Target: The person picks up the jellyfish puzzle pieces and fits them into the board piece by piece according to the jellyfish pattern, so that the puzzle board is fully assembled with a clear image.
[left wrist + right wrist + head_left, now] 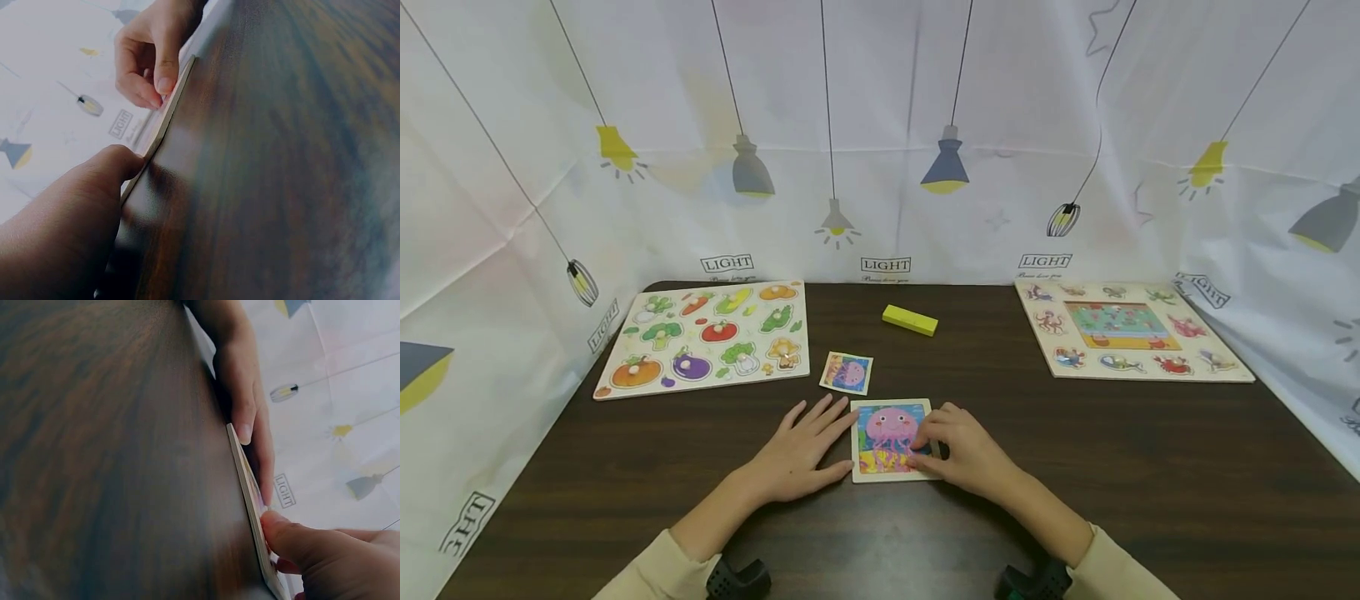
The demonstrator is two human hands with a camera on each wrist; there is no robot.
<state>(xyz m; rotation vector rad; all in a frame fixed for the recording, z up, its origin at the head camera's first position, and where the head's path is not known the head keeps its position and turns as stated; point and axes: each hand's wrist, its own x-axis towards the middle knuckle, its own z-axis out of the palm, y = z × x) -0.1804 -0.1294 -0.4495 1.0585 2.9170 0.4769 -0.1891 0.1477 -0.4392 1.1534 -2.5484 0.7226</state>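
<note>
A small square puzzle board point(853, 477) with a pale border lies near the table's middle. Its picture is a pink jellyfish point(892, 423) on blue and yellow. My left hand point(801, 454) rests spread at the left side, with its fingertips and thumb touching the border. From the right, my right hand point(970, 454) reaches over the board with curled fingers. Its thumb and index finger pinch a puzzle piece at the lower right of the picture; the fingers hide most of that piece. Just above the board lies a small jellyfish picture card point(847, 373).
A vegetable peg puzzle point(707, 337) lies at the back left. At the back right is a sea-animal puzzle board point(1135, 331). A yellow block point(910, 320) sits between them. Behind the dark table point(880, 533) hangs a white cloth point(880, 100) printed with lamps.
</note>
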